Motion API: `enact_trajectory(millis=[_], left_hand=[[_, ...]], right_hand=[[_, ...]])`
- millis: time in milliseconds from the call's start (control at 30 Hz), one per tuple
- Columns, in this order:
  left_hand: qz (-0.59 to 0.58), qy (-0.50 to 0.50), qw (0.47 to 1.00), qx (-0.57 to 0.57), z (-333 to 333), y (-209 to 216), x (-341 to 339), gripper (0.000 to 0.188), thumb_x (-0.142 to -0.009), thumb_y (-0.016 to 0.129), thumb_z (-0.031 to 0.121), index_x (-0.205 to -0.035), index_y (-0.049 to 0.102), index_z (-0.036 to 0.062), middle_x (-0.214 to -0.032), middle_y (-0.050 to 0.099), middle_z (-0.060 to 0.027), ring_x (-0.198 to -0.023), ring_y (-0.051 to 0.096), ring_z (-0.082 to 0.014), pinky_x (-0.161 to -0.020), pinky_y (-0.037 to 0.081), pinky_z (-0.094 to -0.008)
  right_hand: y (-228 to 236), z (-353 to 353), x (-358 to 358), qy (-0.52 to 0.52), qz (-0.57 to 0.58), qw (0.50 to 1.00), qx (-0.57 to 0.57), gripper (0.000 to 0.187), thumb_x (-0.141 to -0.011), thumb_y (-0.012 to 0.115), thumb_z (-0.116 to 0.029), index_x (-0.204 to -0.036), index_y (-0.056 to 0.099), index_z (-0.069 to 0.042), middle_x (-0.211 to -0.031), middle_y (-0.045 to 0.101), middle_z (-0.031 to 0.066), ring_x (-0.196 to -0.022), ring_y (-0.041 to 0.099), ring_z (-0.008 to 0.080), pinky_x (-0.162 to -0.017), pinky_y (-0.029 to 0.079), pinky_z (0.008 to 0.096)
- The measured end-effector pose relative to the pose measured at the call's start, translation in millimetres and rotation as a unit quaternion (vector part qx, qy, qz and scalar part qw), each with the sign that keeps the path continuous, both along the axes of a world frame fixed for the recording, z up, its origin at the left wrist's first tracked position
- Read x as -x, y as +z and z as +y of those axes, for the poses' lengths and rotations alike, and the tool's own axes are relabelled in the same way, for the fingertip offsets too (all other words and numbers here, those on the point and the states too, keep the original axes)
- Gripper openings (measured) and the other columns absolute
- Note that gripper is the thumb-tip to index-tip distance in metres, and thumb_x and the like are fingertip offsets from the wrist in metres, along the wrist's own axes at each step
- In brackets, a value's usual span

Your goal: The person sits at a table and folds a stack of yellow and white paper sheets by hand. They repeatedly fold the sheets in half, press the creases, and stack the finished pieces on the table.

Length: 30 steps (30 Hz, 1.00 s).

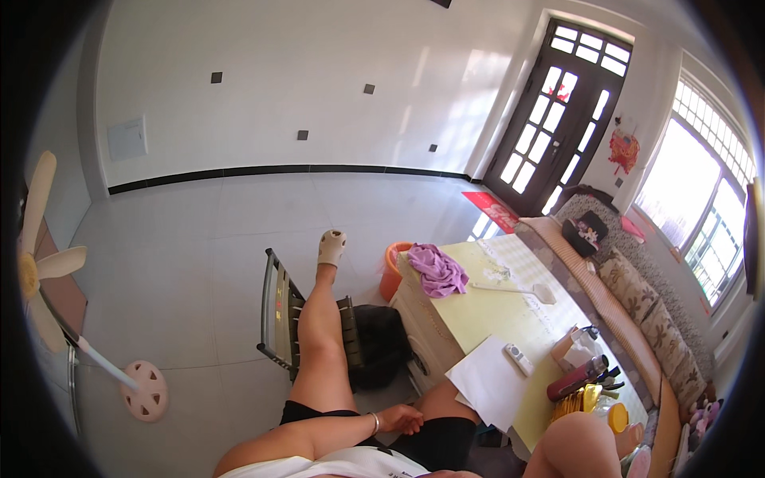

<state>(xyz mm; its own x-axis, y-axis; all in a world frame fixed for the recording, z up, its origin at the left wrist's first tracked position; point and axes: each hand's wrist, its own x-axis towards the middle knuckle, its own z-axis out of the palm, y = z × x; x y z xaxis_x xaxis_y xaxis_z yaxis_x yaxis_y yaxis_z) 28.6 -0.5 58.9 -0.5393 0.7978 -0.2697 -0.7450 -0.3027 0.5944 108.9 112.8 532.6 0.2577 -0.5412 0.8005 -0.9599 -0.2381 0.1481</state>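
Note:
My left hand (401,420) rests on my lap beside my right thigh, a silver bracelet (376,423) around its wrist. Its fingers curl loosely together, and nothing shows in them. A bent, bare part of my right arm (575,448) rises at the table's near edge; my right hand is out of the picture. White paper sheets (488,381) overhang the table (470,323) edge near my thigh. On them lies a white remote control (519,358). A maroon bottle (577,378) leans among jars and packets (588,400) close to my right arm.
A purple cloth (438,271) and a white fly swatter (510,291) lie on the table's far part. My left leg stretches over a small folding chair (276,315). An orange bin (394,269) stands behind the table; a pedestal fan (48,267) is at left, a sofa (637,295) at right.

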Motion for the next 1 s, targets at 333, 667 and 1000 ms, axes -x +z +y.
enact_trajectory(millis=[333,667,1000], left_hand=[[0.008,0.018,0.999,0.031,-4.1,-4.1,-3.0,0.029,-0.095,0.063,0.033,-0.098,0.07,0.0047,-0.085,0.074,-0.0124,-0.07,0.071,-0.0214,-0.066,0.057,-0.0326],[-0.013,0.043,0.998,0.033,-5.3,-0.9,-0.6,0.032,-0.093,0.063,0.035,-0.092,0.07,0.0033,-0.077,0.071,-0.0118,-0.066,0.069,-0.0211,-0.061,0.055,-0.0298],[0.047,0.157,0.971,0.176,-3.3,38.9,2.1,0.017,-0.094,0.062,0.016,-0.092,0.069,0.0004,-0.076,0.07,-0.0108,-0.063,0.067,-0.0193,-0.058,0.054,-0.0293]], right_hand=[[-12.2,30.1,-14.1,0.016,-0.018,1.0,0.02,0.008,-0.08,0.061,0.0,-0.078,0.066,-0.007,-0.083,0.063,-0.0041,-0.082,0.064,0.0136,-0.08,0.051,0.0323],[-9.2,71.0,-47.2,0.091,0.029,0.994,0.057,0.007,-0.079,0.062,-0.001,-0.078,0.066,-0.007,-0.081,0.063,-0.0043,-0.082,0.064,0.0134,-0.079,0.05,0.0318],[-80.7,112.0,-17.1,-0.265,-0.11,0.894,0.345,0.007,-0.082,0.066,-0.014,-0.076,0.062,-0.012,-0.077,0.065,0.0022,-0.078,0.062,0.0237,-0.078,0.049,0.0401]])
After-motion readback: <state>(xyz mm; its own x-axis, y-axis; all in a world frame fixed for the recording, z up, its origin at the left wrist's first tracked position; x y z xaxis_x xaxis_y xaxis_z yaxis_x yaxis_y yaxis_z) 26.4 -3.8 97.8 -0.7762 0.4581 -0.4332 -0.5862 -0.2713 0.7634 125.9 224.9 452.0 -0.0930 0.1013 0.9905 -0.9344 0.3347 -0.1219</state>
